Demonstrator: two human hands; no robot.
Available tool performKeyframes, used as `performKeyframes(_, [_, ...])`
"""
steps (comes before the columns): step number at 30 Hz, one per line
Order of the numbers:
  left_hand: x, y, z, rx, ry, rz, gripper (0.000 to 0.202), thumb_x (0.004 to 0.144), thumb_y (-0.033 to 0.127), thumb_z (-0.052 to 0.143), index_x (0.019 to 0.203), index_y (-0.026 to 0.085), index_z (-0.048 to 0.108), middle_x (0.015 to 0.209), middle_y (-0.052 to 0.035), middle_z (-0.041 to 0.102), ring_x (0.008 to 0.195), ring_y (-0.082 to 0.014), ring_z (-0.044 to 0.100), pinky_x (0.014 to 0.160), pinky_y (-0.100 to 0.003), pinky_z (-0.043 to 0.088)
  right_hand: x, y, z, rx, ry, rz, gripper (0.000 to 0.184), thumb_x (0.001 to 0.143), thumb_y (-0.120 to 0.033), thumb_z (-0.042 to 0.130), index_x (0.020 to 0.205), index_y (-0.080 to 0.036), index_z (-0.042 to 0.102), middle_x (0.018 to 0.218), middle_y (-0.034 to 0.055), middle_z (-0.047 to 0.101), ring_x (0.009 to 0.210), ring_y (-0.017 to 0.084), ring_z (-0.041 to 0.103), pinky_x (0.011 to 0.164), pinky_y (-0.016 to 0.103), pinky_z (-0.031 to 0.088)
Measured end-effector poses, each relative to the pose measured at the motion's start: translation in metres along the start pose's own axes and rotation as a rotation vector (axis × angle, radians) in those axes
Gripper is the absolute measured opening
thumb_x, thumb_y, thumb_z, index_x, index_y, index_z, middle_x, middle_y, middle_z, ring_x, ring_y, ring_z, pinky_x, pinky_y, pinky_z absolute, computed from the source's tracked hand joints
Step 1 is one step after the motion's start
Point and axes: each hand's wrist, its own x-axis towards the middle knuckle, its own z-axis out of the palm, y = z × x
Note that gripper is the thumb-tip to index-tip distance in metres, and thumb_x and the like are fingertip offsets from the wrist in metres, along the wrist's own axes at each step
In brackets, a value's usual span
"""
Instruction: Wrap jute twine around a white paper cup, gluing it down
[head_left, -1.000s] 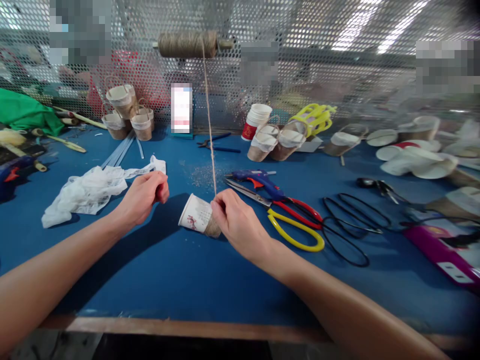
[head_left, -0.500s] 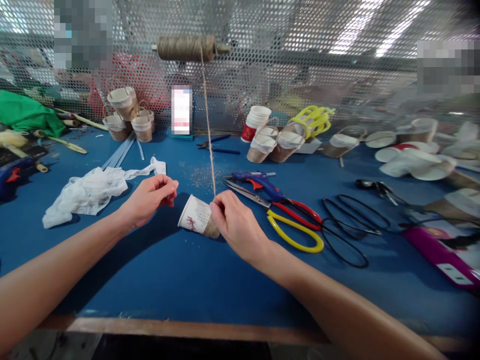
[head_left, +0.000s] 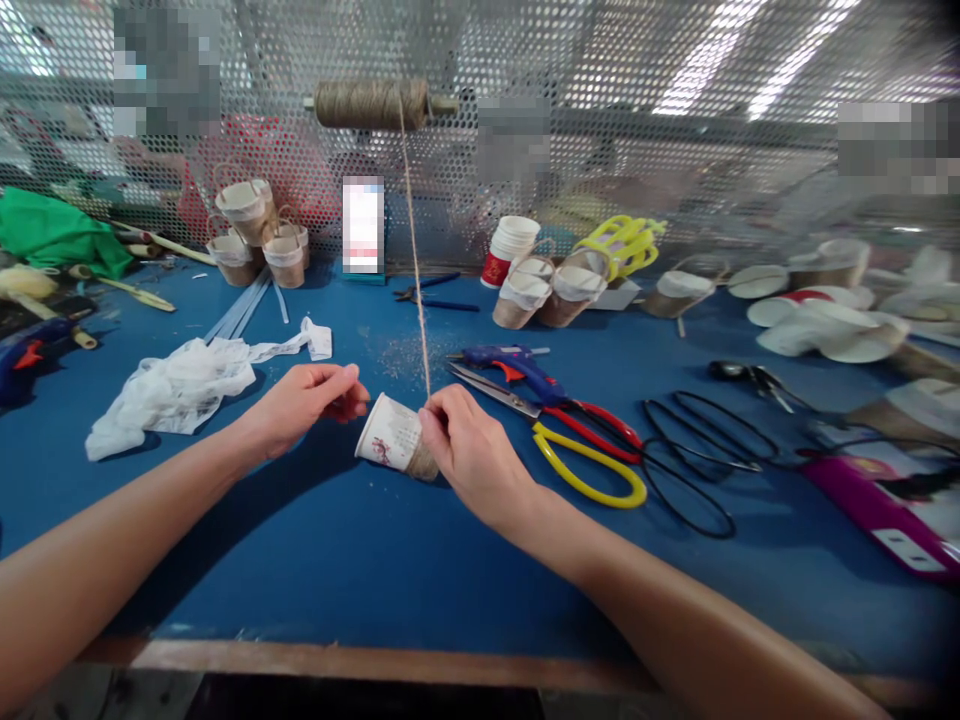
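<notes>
A white paper cup (head_left: 391, 436) with a red print lies on its side on the blue table (head_left: 360, 560), its base end partly wound with jute twine. My right hand (head_left: 469, 452) pinches the twine (head_left: 417, 270) against the cup's base. The strand runs taut up to a spool (head_left: 371, 103) on a rod at the mesh wall. My left hand (head_left: 307, 402) hovers just left of the cup's rim, fingers loosely curled with nothing visible in them.
Yellow-and-red scissors (head_left: 577, 440) and a blue glue gun (head_left: 517, 365) lie right of my hand, black loops (head_left: 697, 450) beyond. A crumpled white plastic bag (head_left: 176, 385) lies to the left. Twine-wrapped cups (head_left: 259, 235) and stacked cups (head_left: 510, 245) stand at the back. People sit behind the mesh.
My left hand has opened from a fist and moved right towards the cup's rim. My right hand, the cup and the twine stay in place.
</notes>
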Motion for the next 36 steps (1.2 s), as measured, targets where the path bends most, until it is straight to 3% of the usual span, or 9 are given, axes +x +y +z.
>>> performKeyframes(3, [-0.006, 0.005, 0.008, 0.052, -0.126, -0.057, 0.035, 0.076, 0.043, 0.051, 0.061, 0.012, 0.06, 0.059, -0.0014, 0.058, 0.058, -0.0111, 0.049, 0.061, -0.027, 0.037, 0.002, -0.001, 0.001, 0.003, -0.004, -0.002, 0.012, 0.085, -0.022, 0.036, 0.073, -0.02, 0.038, 0.072, 0.0023, 0.047, 0.061, 0.013, 0.047, 0.055, 0.026, 0.038])
performKeyframes(5, [-0.01, 0.008, 0.016, 0.001, -0.157, -0.106, 0.021, 0.067, 0.032, 0.064, 0.074, 0.013, 0.061, 0.069, -0.0005, 0.06, 0.064, -0.0115, 0.052, 0.064, -0.025, 0.038, 0.004, -0.002, 0.002, -0.003, -0.005, -0.014, 0.011, 0.085, -0.021, 0.036, 0.074, -0.019, 0.039, 0.074, 0.0035, 0.049, 0.062, 0.013, 0.047, 0.056, 0.027, 0.039])
performKeyframes(7, [-0.012, 0.009, 0.024, -0.071, -0.176, -0.156, 0.026, 0.059, 0.02, 0.07, 0.082, 0.013, 0.06, 0.077, -0.0018, 0.062, 0.071, -0.0127, 0.054, 0.066, -0.025, 0.038, 0.006, -0.004, 0.003, -0.016, -0.007, -0.028, 0.011, 0.085, -0.021, 0.035, 0.075, -0.018, 0.041, 0.075, 0.0049, 0.049, 0.064, 0.014, 0.048, 0.057, 0.027, 0.039])
performKeyframes(18, [-0.014, 0.006, 0.043, -0.203, -0.026, -0.169, 0.016, 0.053, 0.01, 0.066, 0.064, 0.014, 0.054, 0.058, 0.0037, 0.056, 0.054, -0.0083, 0.049, 0.057, -0.023, 0.035, 0.005, -0.012, -0.001, -0.06, -0.023, -0.072, 0.014, 0.085, -0.02, 0.032, 0.078, -0.017, 0.045, 0.079, 0.0081, 0.051, 0.067, 0.016, 0.047, 0.061, 0.031, 0.042])
performKeyframes(24, [-0.016, 0.003, 0.043, -0.152, 0.001, -0.116, 0.021, 0.054, 0.009, 0.065, 0.07, 0.014, 0.054, 0.062, 0.0034, 0.057, 0.056, -0.009, 0.05, 0.059, -0.023, 0.037, 0.014, -0.01, -0.016, 0.151, -0.088, 0.034, 0.01, 0.084, -0.022, 0.04, 0.083, -0.016, 0.048, 0.08, 0.0051, 0.055, 0.071, 0.014, 0.051, 0.065, 0.028, 0.042])
performKeyframes(27, [-0.016, 0.002, 0.041, -0.161, -0.03, -0.086, 0.023, 0.053, 0.008, 0.067, 0.071, 0.014, 0.055, 0.065, 0.0026, 0.06, 0.059, -0.0098, 0.052, 0.063, -0.023, 0.04, 0.035, -0.009, -0.031, 0.244, -0.109, 0.126, 0.018, 0.084, -0.03, 0.042, 0.082, -0.015, 0.052, 0.075, 0.0031, 0.057, 0.068, 0.013, 0.051, 0.063, 0.027, 0.042])
performKeyframes(31, [-0.019, 0.004, 0.043, -0.165, -0.068, -0.093, 0.025, 0.053, 0.008, 0.067, 0.075, 0.013, 0.057, 0.067, 0.0015, 0.063, 0.061, -0.0111, 0.055, 0.064, -0.024, 0.041, 0.079, -0.008, -0.039, 0.441, -0.261, 0.284, 0.03, 0.086, -0.037, 0.04, 0.07, -0.015, 0.053, 0.056, -0.0006, 0.049, 0.043, 0.007, 0.04, 0.04, 0.021, 0.033])
performKeyframes(34, [-0.023, 0.006, 0.044, -0.14, -0.069, -0.122, 0.025, 0.053, 0.007, 0.067, 0.075, 0.014, 0.059, 0.066, 0.0026, 0.063, 0.06, -0.0113, 0.056, 0.062, -0.024, 0.041, 0.12, -0.005, -0.038, 0.695, -0.29, 0.377, 0.031, 0.086, -0.034, 0.043, 0.064, -0.014, 0.049, 0.076, 0.0068, 0.058, 0.042, 0.004, 0.039, 0.033, 0.019, 0.028])
performKeyframes(36, [-0.025, 0.007, 0.045, -0.128, -0.085, -0.128, 0.025, 0.052, 0.006, 0.066, 0.074, 0.014, 0.059, 0.065, 0.0032, 0.063, 0.059, -0.0113, 0.056, 0.061, -0.023, 0.041, 0.147, -0.004, -0.04, 0.822, -0.292, 0.403, 0.027, 0.086, -0.028, 0.045, 0.064, -0.014, 0.048, 0.078, 0.0077, 0.06, 0.041, 0.003, 0.038, 0.032, 0.017, 0.026])
